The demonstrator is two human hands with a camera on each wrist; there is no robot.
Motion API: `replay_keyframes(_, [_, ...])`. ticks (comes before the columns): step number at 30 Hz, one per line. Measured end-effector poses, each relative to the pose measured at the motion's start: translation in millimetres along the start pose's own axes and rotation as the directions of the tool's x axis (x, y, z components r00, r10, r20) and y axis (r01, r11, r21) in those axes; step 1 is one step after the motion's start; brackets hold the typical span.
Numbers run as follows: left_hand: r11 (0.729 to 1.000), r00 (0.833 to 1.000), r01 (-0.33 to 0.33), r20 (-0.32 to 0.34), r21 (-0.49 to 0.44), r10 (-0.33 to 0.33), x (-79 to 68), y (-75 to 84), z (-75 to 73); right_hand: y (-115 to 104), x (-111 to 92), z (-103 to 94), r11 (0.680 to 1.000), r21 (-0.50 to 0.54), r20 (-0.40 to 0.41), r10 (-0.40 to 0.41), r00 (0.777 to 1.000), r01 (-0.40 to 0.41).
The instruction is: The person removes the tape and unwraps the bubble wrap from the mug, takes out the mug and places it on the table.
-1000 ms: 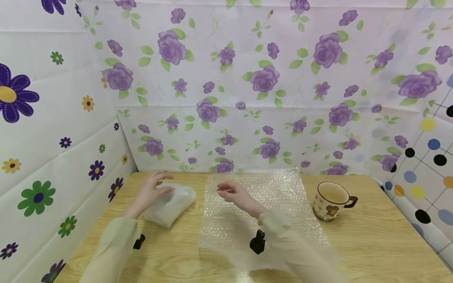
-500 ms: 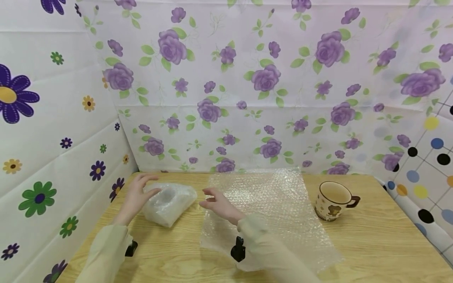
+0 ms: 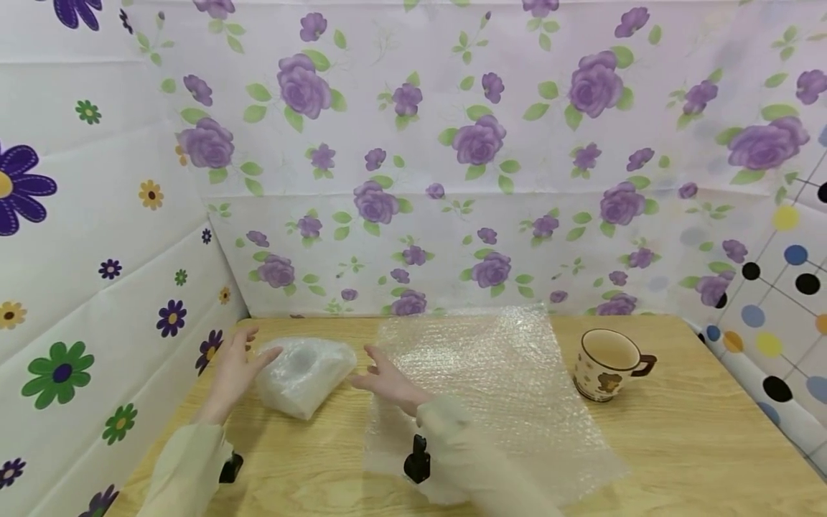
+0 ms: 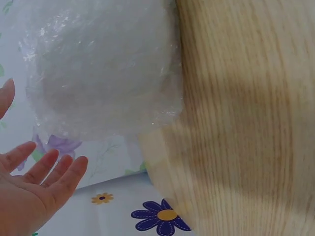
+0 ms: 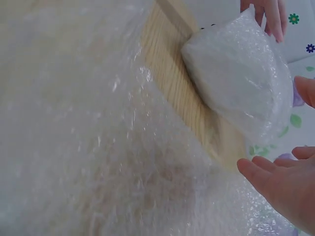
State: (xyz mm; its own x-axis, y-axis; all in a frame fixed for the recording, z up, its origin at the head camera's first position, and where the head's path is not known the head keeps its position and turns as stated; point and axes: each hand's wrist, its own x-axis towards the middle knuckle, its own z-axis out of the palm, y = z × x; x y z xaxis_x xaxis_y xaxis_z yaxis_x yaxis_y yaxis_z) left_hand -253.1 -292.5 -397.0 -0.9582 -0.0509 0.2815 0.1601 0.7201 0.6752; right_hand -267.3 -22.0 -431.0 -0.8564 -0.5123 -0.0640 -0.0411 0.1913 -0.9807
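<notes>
On the left of the wooden table lies a bundle [image 3: 304,377] of crumpled bubble wrap with a greyish round shape showing through its top. Beside its left end is my left hand [image 3: 227,373], fingers spread and relaxed, holding nothing. My right hand [image 3: 390,380] hovers off the bundle's right side with loosely extended fingers, over the left edge of a flat bubble wrap sheet [image 3: 491,402]. Seen from the left wrist, the bundle [image 4: 103,69] sits just past my left fingers [image 4: 69,174]. In the right wrist view, the bundle [image 5: 236,69] lies between both hands.
To the right of the sheet stands a cream mug [image 3: 606,365] with a brown handle and a bear picture. Flowered cloth [image 3: 413,179] hangs behind the table [image 3: 685,431], with patterned cloth at both sides.
My left hand has shifted left and down, from over the bundle to beside it. My right hand has moved left from over the sheet toward the bundle. The mug stays put.
</notes>
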Motion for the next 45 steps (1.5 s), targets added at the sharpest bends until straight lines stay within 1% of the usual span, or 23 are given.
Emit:
replay_keyframes(2, [0.999,0.999,0.033,0.032,-0.005,-0.032,-1.2,-2.5,-0.3,1,2,5.3,1.000,0.018,-0.003,0.018,1.000,-0.018])
replay_keyframes(4, [0.999,0.998,0.045,0.048,-0.005,-0.044,-2.4,-5.3,0.1,2,3,9.9,0.999,0.021,-0.011,0.025,1.000,-0.024])
replay_keyframes(12, [0.998,0.996,0.061,0.065,-0.014,-0.060,-5.2,-12.6,3.0,7,6,18.4,1.000,0.017,-0.021,0.017,1.000,-0.017])
replay_keyframes(16, [0.995,0.990,0.095,0.101,-0.007,-0.094,-7.1,-12.9,4.5,9,8,21.2,0.999,0.027,-0.015,0.018,1.000,-0.018])
replay_keyframes(20, [0.991,0.984,0.133,0.117,0.005,-0.133,-9.0,-12.4,5.1,10,8,23.7,0.999,0.045,0.008,0.018,1.000,-0.019])
replay_keyframes(25, [0.990,0.981,0.141,0.131,0.015,-0.142,-8.5,-12.2,6.0,10,9,24.6,0.998,0.068,0.032,0.016,0.999,-0.018])
replay_keyframes(29, [0.987,0.976,0.158,0.152,0.015,-0.158,-7.7,-11.2,6.5,10,9,23.6,0.998,0.064,0.046,0.017,0.999,-0.020])
replay_keyframes(33, [0.986,0.974,0.164,0.155,0.021,-0.166,-7.9,-9.2,6.4,10,9,22.7,0.998,0.058,0.052,0.030,0.998,-0.033])
replay_keyframes(37, [0.987,0.974,0.159,0.156,0.033,-0.162,-7.4,-8.7,5.6,11,9,23.0,0.998,0.057,0.049,0.003,0.999,-0.006])
replay_keyframes(41, [0.988,0.976,0.148,0.156,0.039,-0.152,-6.2,-10.6,5.4,12,9,23.5,0.997,0.063,0.051,-0.058,0.997,0.054])
replay_keyframes(44, [0.990,0.978,0.139,0.153,0.036,-0.143,-5.3,-11.7,6.1,12,11,24.1,0.994,0.060,0.034,-0.098,0.995,0.096])
replay_keyframes(45, [0.990,0.978,0.138,0.152,0.038,-0.142,-5.0,-11.8,6.5,12,11,24.2,0.994,0.053,0.023,-0.098,0.995,0.097])
